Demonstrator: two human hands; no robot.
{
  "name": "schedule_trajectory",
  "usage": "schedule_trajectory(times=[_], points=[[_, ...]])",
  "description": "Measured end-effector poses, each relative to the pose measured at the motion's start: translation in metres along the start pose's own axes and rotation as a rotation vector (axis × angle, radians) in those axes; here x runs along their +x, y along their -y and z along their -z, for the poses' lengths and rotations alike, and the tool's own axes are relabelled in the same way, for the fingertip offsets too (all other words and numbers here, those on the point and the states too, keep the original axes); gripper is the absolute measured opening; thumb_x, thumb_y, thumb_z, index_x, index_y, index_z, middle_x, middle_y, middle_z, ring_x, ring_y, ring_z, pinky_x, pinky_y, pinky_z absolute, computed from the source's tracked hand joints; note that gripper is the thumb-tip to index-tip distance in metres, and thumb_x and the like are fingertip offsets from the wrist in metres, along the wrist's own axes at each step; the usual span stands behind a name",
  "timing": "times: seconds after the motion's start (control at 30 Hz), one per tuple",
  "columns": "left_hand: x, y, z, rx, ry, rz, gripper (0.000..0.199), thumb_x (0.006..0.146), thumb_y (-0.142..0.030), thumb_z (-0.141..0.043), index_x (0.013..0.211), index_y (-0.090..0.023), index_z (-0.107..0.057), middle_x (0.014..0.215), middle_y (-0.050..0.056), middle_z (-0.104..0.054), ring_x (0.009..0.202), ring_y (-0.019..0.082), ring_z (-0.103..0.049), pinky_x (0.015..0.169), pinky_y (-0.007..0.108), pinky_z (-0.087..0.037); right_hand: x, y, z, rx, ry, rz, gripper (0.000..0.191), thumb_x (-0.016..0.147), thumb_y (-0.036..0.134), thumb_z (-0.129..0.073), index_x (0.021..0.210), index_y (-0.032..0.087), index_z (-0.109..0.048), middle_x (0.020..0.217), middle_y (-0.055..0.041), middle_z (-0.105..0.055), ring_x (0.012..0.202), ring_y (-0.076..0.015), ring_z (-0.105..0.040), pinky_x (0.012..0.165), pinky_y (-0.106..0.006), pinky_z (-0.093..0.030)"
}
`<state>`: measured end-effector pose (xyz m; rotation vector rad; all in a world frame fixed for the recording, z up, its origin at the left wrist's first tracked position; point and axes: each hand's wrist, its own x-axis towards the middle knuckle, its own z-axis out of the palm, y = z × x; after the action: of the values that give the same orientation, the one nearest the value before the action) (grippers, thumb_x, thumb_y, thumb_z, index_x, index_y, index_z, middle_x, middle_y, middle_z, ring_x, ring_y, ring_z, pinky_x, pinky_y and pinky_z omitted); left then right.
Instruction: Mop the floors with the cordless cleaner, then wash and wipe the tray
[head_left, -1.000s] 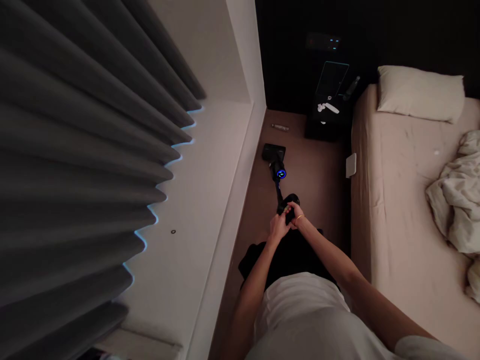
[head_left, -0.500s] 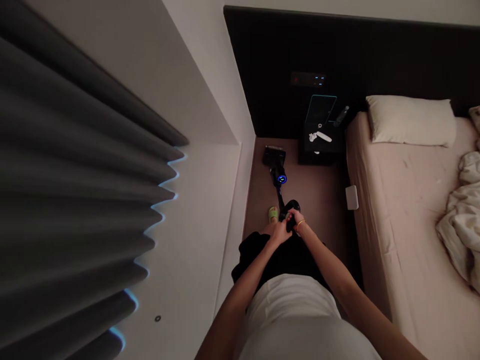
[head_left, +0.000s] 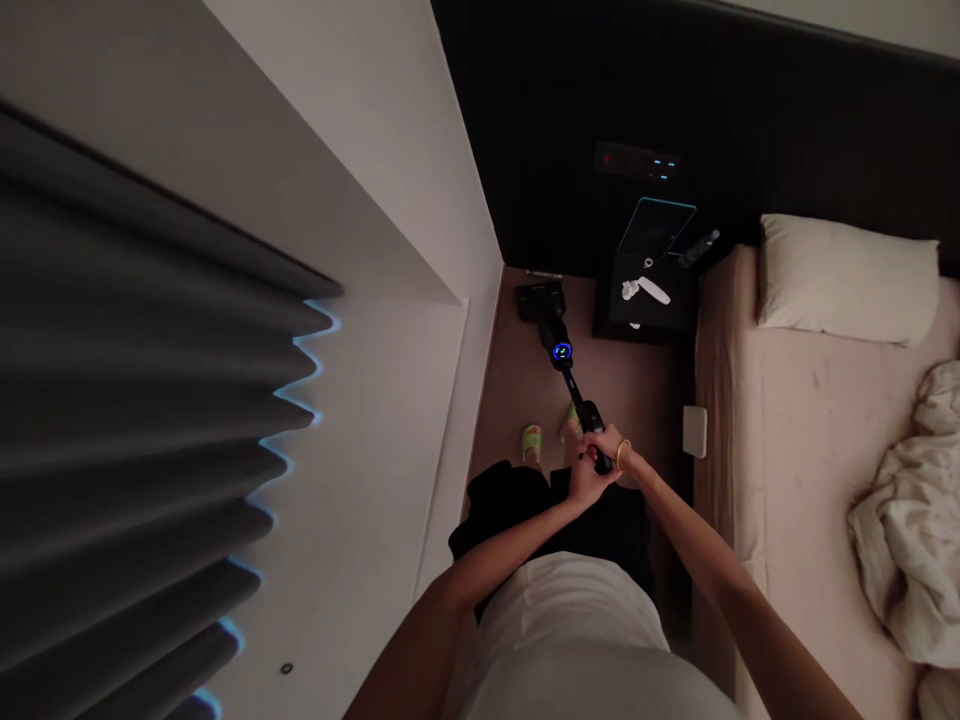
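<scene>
A black stick vacuum cleaner (head_left: pixel 553 332) with a round, blue-lit display stands tilted on the floor in front of me. Its floor head lies close to the dark wall panel, and its handle slants back toward my body. My right hand (head_left: pixel 607 443), a gold bracelet at the wrist, is wrapped round the handle near its end. Just below it, my left hand (head_left: pixel 591 484) is closed on the handle's lower end. The two hands touch or overlap, so part of the grip is hidden. My feet in green slippers (head_left: pixel 532 441) are close to the handle.
To the right stands a bed (head_left: pixel 802 430) with a pillow (head_left: pixel 847 280) and a rumpled quilt (head_left: pixel 907 540). A black nightstand (head_left: pixel 611 315) beside it bears a tablet (head_left: pixel 656 228), a bottle (head_left: pixel 700 248) and small white items. A wall and grey curtains (head_left: pixel 135 420) bound the left side.
The vacuum's handle has tipped and shifted right, and more of its length shows. Both hands have moved slightly right with it. A second slipper has come into sight. My view has turned a little.
</scene>
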<state>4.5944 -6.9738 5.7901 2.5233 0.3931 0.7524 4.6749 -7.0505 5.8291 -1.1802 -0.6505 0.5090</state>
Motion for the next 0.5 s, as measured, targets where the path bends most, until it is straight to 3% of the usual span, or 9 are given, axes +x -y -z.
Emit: schedule_trajectory(times=[0.1,0.23,0.37,0.5], points=[[0.019,-0.031,-0.017,-0.183,0.108,0.026,0.03,0.061,-0.033,-0.079,0.072,-0.015,-0.057,0.068,-0.002,-0.06,0.067,0.015,-0.058,0.063,0.025,-0.042,0.004,0.025,0.034,-0.238,0.083,0.05,0.022,0.061,0.011,-0.055,0.041,0.017,-0.047,0.038,0.0019,-0.047,0.038,-0.009,-0.042,0.041,-0.022,-0.034],[0.046,-0.076,-0.038,-0.41,0.11,0.097,0.036,0.061,-0.036,-0.08,0.056,-0.015,-0.05,0.055,-0.005,-0.052,0.06,0.012,-0.053,0.059,0.024,-0.039,0.018,0.06,0.074,-0.464,0.105,0.148,0.016,0.058,0.011,-0.057,0.046,0.016,-0.048,0.042,0.0023,-0.049,0.04,-0.008,-0.041,0.039,-0.02,-0.029],[0.067,-0.112,-0.052,-0.537,0.08,0.098,0.035,0.058,-0.037,-0.082,0.058,-0.015,-0.055,0.057,-0.003,-0.056,0.065,0.014,-0.057,0.062,0.025,-0.042,0.033,0.094,0.1,-0.627,0.082,0.171,0.018,0.058,0.011,-0.058,0.045,0.016,-0.047,0.041,0.0024,-0.044,0.041,-0.0066,-0.037,0.041,-0.021,-0.026],[0.085,-0.14,-0.06,-0.537,0.051,0.063,0.025,0.063,-0.029,-0.079,0.062,-0.014,-0.058,0.062,-0.002,-0.061,0.069,0.015,-0.059,0.064,0.025,-0.044,0.037,0.115,0.119,-0.595,0.01,0.268,0.018,0.057,0.01,-0.059,0.045,0.016,-0.046,0.044,0.0032,-0.042,0.045,-0.0065,-0.037,0.045,-0.022,-0.027]])
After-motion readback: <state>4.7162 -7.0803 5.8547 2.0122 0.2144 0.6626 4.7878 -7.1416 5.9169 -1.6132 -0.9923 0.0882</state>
